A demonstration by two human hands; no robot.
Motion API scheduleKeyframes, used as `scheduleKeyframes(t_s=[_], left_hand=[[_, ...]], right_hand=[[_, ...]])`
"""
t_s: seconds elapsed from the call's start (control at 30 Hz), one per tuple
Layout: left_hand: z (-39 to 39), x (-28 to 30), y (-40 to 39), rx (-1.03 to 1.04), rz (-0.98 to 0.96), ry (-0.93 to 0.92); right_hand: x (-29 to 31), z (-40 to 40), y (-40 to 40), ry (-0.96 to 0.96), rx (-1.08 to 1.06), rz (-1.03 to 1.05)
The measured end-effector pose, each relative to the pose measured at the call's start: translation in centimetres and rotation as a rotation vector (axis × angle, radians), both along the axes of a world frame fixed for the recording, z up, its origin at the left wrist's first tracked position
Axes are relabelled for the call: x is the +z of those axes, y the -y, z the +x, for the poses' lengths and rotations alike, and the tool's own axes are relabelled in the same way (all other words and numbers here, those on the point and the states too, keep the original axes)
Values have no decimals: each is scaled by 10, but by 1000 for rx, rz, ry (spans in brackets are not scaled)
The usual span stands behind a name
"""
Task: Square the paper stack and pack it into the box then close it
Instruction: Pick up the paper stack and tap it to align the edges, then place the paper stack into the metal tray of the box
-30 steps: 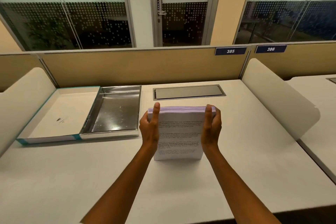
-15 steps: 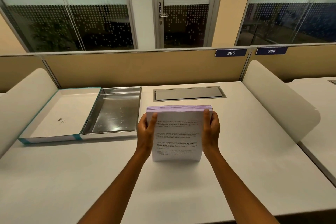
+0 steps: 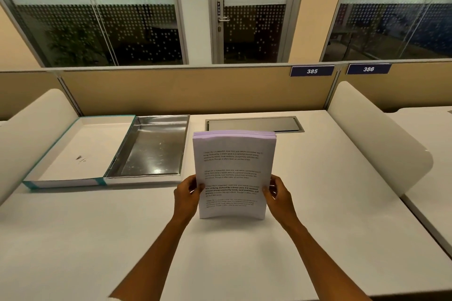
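Note:
A thick paper stack (image 3: 233, 166) with printed text on its front sheet stands upright on its bottom edge on the white desk (image 3: 244, 264). My left hand (image 3: 187, 193) grips its left edge low down and my right hand (image 3: 277, 193) grips its right edge at the same height. The open box (image 3: 144, 178) lies to the left of the stack, its shiny silver inside facing up. Its white lid (image 3: 73, 154) with teal trim lies flat, hinged on the box's left side.
A grey cable hatch (image 3: 254, 124) sits in the desk behind the stack. Curved white side dividers (image 3: 376, 139) flank the desk left and right. A tan partition wall (image 3: 195, 90) closes the far edge.
Both hands have slid down the stack's side edges from near the top to the lower half. The stack now looks taller and bows slightly.

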State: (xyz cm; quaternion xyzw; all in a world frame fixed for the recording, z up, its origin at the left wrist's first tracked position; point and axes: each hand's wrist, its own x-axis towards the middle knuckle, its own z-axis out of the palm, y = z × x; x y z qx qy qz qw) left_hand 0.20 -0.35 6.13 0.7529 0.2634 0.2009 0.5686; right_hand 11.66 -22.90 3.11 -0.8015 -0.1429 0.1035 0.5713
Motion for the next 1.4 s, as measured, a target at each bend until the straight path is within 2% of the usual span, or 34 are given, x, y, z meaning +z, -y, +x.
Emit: scheduleKeyframes(t_s=[0.27,0.6,0.87,1.03,1.1,1.17,1.23,1.4], left_hand=[[10,7,-5,-13,126,-44],[0,12,-60,-67,-69,-182],[3,14,-142,-35,-226,-255],[11,24,-205,-31,-235,-273],[24,10,-305,-21,-254,-323],[31,12,-312,-23,-257,-329],[43,4,-347,-34,-263,-344],[48,3,-348,16,-253,-356]], right_hand=[[9,15,-5,-32,36,-85],[27,25,-51,-241,155,-119],[30,36,-133,-377,207,-71],[37,40,-198,-427,196,-68],[23,51,-297,-463,157,-77],[36,49,-302,-481,164,-89],[30,65,-341,-493,148,-134],[40,73,-349,-485,148,-180]])
